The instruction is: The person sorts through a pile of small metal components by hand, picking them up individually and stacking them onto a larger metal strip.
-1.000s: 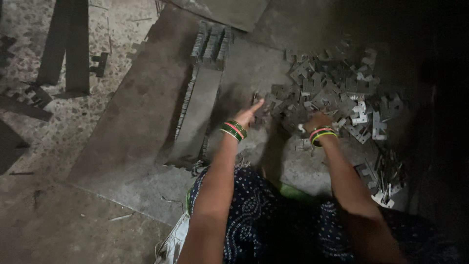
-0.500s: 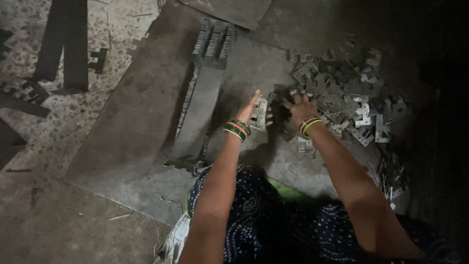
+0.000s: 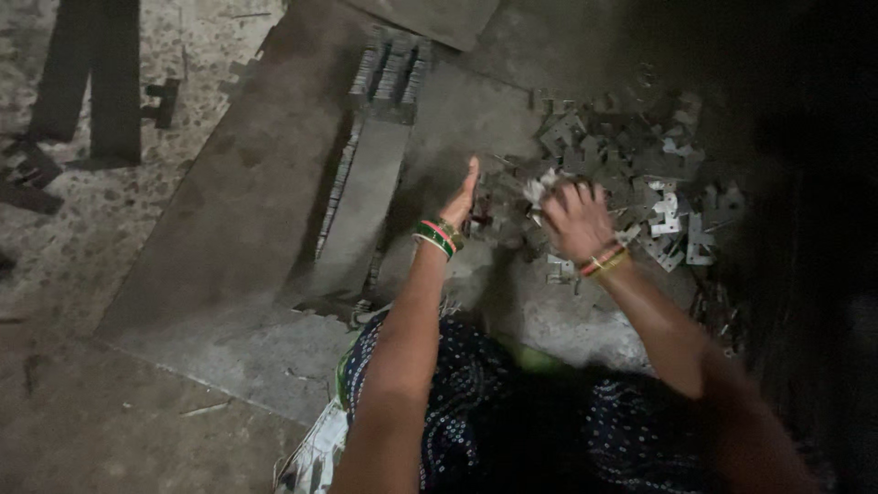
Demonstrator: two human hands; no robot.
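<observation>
On the grey sheet, a heap of small metal plates [image 3: 631, 174] lies before the person. Right hand [image 3: 572, 218] curls its fingers on a few plates; left hand [image 3: 460, 197] stands edge-up, fingers together, beside stacked rows [image 3: 366, 197].

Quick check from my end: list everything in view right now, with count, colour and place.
Small metal pieces: a loose pile, too many to count, grey, right of centre on the slab.
Stacked metal pieces: several rows, grey, top centre.
Long metal strip: one, grey, lying below the stacks.
Slab: one, grey, on the speckled floor.
Dark bars: two, top left.
Bangles: green, red and gold, on both wrists.
Left hand: open, edge-on beside the pile.
Right hand: curled on the pile, gathering pieces.
</observation>
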